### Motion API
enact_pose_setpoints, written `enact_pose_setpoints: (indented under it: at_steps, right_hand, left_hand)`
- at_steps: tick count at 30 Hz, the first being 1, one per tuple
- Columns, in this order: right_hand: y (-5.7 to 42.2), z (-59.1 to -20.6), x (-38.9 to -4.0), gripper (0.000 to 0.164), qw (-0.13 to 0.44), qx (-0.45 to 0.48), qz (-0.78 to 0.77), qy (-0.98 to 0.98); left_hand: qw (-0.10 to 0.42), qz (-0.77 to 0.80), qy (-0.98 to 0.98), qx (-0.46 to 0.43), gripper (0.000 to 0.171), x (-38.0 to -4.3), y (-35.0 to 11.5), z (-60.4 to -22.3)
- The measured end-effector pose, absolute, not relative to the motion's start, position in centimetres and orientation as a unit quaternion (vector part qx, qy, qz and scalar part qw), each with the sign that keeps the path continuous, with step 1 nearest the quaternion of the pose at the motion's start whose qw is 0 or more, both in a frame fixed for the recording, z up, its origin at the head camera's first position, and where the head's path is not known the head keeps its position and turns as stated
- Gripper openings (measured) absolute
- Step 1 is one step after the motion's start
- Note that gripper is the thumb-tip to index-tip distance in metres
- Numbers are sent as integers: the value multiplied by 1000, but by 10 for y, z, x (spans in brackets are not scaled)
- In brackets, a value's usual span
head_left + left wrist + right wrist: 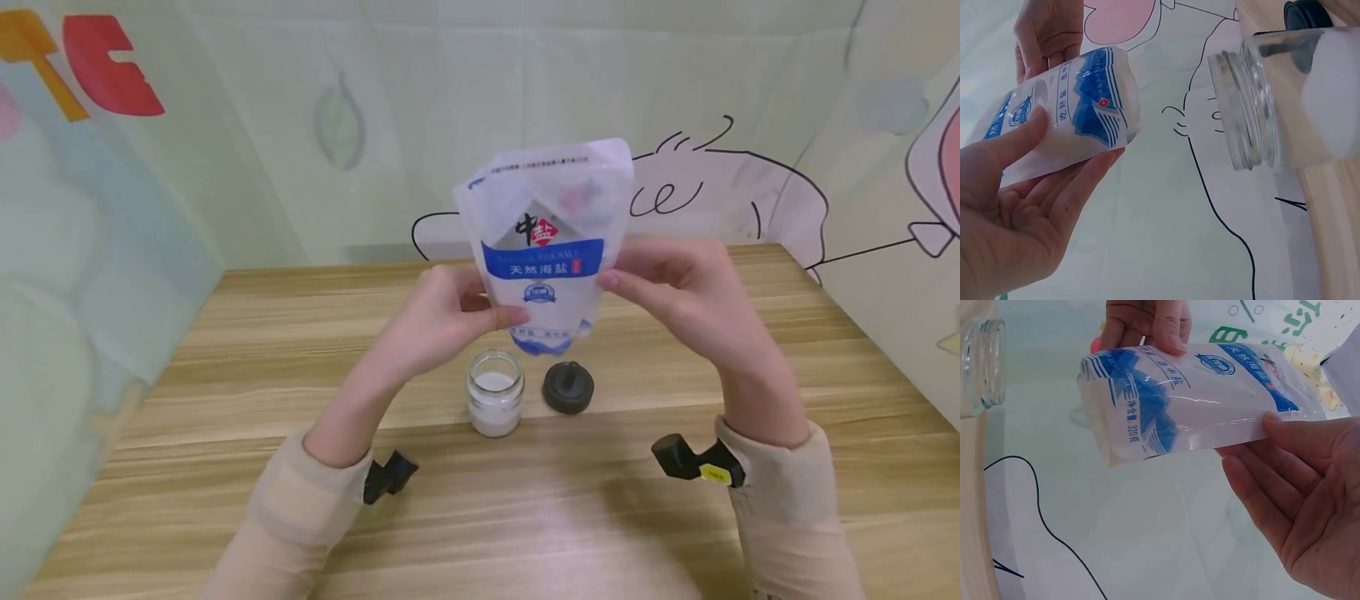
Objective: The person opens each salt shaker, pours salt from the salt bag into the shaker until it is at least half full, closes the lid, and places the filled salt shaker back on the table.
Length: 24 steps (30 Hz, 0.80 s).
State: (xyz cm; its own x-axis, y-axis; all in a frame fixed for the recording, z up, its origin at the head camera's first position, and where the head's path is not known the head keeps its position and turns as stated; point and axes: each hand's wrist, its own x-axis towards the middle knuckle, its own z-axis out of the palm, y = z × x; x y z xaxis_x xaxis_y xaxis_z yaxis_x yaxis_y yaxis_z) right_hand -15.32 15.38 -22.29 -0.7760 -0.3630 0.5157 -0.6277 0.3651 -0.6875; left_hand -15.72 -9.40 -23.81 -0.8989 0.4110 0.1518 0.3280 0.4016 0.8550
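Note:
Both hands hold up a white and blue bag of sea salt (542, 317), upright above the wooden table. The left hand (442, 321) pinches the bag's lower left side, thumb in front and fingers behind. On the right edge, the right hand (686, 296) grips with its thumb in front and the other fingers behind. Below the bag stands an open glass jar (495, 404) partly filled with white salt. Beside the jar a dark round lid (567, 387) lies on the table with its knob up. In the left wrist view the bag's bottom (1124, 100) looks rounded and full.
The light wood table (480, 517) runs back to a pale printed cloth (405, 108) with cartoon drawings, which also hangs at both sides. Black wrist cameras (693, 460) sit on both beige sleeves, above the table's front part.

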Motion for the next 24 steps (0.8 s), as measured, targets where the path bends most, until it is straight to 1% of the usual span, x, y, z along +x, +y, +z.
enact_pose_setpoints:
  at_steps: [7,16,20,24]
  right_hand:
    - [154,-232,-168,19,139,327,489,-797]
    - [151,-243,-182,20,108,342,573,-737]
    - [150,-249,-188,20,101,349,587,-723]
    - [150,-255,-194,21,94,339,585,-730]
  left_hand:
    - [24,489,843,223,26,-168,-98,-238]
    - [-3,489,839,238,26,-181,-101,-242]
    - [1,481,845,232,26,-186,-103,-245]
    - [15,466,857,220,27,-194,-104,-248]
